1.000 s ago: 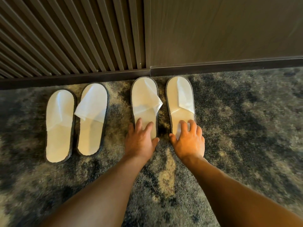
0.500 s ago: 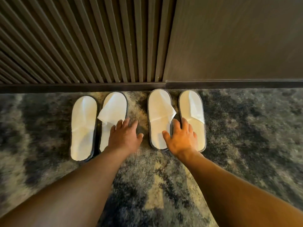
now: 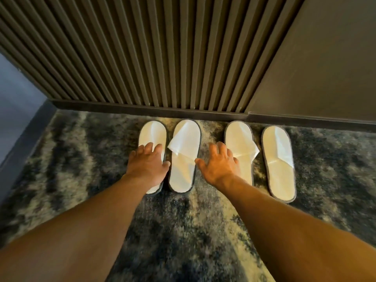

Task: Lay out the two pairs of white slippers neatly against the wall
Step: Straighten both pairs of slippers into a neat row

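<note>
Two pairs of white slippers with grey edging lie side by side on the carpet, toes toward the wall's dark baseboard point(image 3: 142, 110). In the left pair, the outer slipper point(image 3: 152, 133) lies under my left hand point(image 3: 147, 166), whose spread fingers rest flat on its middle and heel. The inner left slipper point(image 3: 184, 171) has its strap flap skewed to the left. My right hand point(image 3: 220, 164), fingers apart, hovers over the gap and the left edge of the third slipper point(image 3: 239, 137). The fourth slipper point(image 3: 278, 163) lies untouched at the right.
A ribbed wooden wall panel point(image 3: 142, 58) and a smooth brown panel point(image 3: 315, 68) rise behind the slippers. A mottled dark and cream carpet point(image 3: 183, 231) covers the floor. A pale wall with a dark skirting point(image 3: 18, 110) closes the left side.
Both hands have shifted left: the left hand from the second slipper's heel onto the outer left slipper, the right hand off the right pair toward the gap. The view has moved left too.
</note>
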